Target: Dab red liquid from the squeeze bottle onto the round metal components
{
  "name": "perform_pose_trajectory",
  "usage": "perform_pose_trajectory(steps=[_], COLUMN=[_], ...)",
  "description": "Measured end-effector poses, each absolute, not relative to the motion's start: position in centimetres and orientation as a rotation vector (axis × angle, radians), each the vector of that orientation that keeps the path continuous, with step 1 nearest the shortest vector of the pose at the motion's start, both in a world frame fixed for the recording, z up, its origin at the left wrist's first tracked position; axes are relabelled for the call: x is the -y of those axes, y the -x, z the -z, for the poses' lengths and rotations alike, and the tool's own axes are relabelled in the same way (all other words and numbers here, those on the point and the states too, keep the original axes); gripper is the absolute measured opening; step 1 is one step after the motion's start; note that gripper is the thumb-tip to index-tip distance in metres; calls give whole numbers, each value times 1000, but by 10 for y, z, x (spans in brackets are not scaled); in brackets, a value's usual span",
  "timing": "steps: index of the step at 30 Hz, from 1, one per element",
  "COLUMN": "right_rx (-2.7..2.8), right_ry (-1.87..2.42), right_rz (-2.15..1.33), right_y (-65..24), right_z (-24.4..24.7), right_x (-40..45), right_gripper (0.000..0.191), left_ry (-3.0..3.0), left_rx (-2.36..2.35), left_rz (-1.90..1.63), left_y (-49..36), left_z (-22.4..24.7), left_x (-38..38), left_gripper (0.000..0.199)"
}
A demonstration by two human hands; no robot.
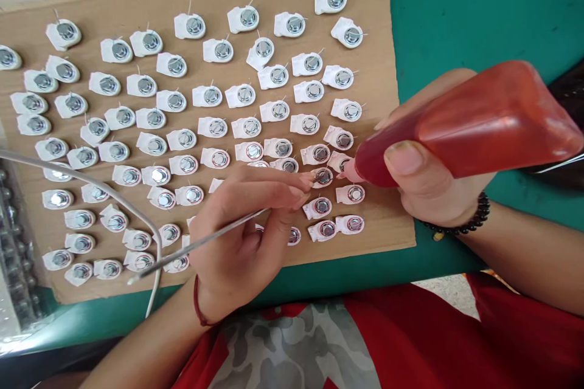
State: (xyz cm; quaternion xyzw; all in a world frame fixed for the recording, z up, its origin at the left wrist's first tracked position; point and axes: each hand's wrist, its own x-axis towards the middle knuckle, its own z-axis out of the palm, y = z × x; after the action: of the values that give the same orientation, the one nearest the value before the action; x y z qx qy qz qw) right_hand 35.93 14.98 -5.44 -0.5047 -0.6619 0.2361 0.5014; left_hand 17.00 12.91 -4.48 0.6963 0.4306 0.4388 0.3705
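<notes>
Right hand (pixel 433 185): closed around a red squeeze bottle (pixel 474 121), thumb across the near side, a bead bracelet (pixel 460 225) at the wrist. The bottle's long axis runs from upper right, beyond the hand, down to lower left, with the pale nozzle (pixel 350 169) pointing left at the parts between the two hands. The translucent body looks soft and yielding, likely light; best gripped around the wide middle, gently, since pressure would push liquid out. Left hand (pixel 249 228): fingers pinched on a thin metal rod (pixel 205 242), red cord on the wrist; the rod is stiff and slender, its long axis running from lower left up to the fingertips, its tip hidden there beside a small disc part (pixel 323 176). Around and beyond both hands: many small white-backed metal discs (pixel 214 127) in loose rows, several by the hands ringed red, small and probably easily nudged. Beneath them a cardboard sheet (pixel 392 152) on the green table (pixel 456 6). Left of the left hand: a grey cable (pixel 114 197).
</notes>
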Motion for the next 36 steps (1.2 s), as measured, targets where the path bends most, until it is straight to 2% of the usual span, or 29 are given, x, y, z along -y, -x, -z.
perform_pose_trajectory(steps=[9,23,36], right_rx=[1536,1550,1533], right_ry=[1278,1231,1164], right_rz=[-694,-597,-641], right_y=[-359,-358,-361], right_z=[54,56,58], right_x=[-146,-150,-154], right_gripper=[29,33,21], left_ry=[-1780,-1820,-1820], left_rx=[-1101,-1133,-1115], left_rz=[-1119,-1120,-1119], left_y=[-170,-171,-172], left_z=[44,43,42], left_x=[-128,-129,-129], left_gripper=[27,27,29])
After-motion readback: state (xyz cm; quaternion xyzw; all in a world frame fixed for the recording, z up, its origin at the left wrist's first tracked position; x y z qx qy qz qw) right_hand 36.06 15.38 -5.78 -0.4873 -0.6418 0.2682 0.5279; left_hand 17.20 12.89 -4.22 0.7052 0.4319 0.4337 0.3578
